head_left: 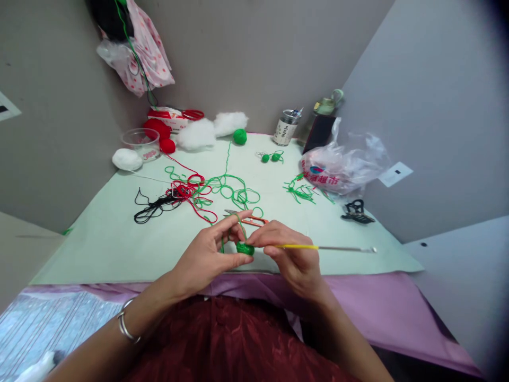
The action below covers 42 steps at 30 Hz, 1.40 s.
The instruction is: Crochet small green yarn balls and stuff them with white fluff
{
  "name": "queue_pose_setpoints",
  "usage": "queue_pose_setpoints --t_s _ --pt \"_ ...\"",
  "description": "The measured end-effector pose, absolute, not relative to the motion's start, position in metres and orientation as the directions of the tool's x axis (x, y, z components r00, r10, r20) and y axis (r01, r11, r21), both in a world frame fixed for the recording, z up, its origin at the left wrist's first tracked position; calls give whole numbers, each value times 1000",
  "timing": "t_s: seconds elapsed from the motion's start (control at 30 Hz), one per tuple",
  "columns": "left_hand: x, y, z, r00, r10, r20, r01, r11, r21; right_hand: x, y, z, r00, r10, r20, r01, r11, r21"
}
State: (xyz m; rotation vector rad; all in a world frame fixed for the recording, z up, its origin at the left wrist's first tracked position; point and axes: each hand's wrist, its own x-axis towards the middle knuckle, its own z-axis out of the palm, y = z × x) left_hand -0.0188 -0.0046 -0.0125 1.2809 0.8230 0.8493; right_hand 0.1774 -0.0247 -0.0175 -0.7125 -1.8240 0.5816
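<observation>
Between the thumb and fingers of my left hand is a small green crochet piece. Green yarn runs from it up over my raised left index finger. My right hand pinches a crochet hook with a yellow grip; its metal shaft points right, and its working tip meets the green piece, hidden by my fingers. Just behind my hands lie orange-handled scissors, partly covered by them. Loose green yarn spreads in loops beyond the scissors.
Left of the loops lie tangled red yarn and black yarn. Along the back stand white stuffing, a green yarn ball and a pen can. A plastic bag and a black hair clip lie right.
</observation>
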Motion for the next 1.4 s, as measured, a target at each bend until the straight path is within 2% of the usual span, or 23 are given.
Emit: queue_pose_setpoints --t_s 0.13,0.23,0.33,0.47,0.53,0.6,0.7,0.8,0.9,1.0,1.17,1.4 --pt "-16 -5 -15 415 907 -68 -198 163 967 171 -30 -27 -226 552 802 370 811 -454" --pt "-13 -11 -17 374 924 -76 -277 189 942 170 -37 -34 -249 465 849 576 776 -256" --pt "-9 -17 -18 345 936 -77 -343 202 917 170 -43 -39 -255 429 867 651 739 -174" --pt "-6 -19 -19 478 869 -132 -482 384 788 168 -40 -45 -225 443 868 598 766 -236" --pt "-6 -17 -19 565 811 -150 -507 485 712 165 -37 -46 -153 467 871 542 777 -321" --pt "-7 -15 -20 591 794 -144 -509 506 696 162 -34 -44 -43 516 856 444 777 -446" --pt "-10 -11 -19 531 835 -146 -488 442 753 161 -34 -38 30 626 779 270 746 -609" --pt "-16 -8 -18 469 874 -123 -426 346 836 164 -37 -31 37 702 711 182 695 -695" --pt "-22 -6 -18 485 871 -84 -356 284 890 168 -37 -27 78 776 626 98 619 -779" --pt "-25 -4 -19 537 841 -63 -310 266 913 170 -33 -25 111 864 492 -68 500 -863" --pt "-22 -3 -17 595 798 -92 -371 375 849 168 -27 -22 100 958 270 -348 288 -892" --pt "-22 -3 -21 668 739 -88 -432 482 762 167 -28 -21 99 960 260 -346 278 -896"
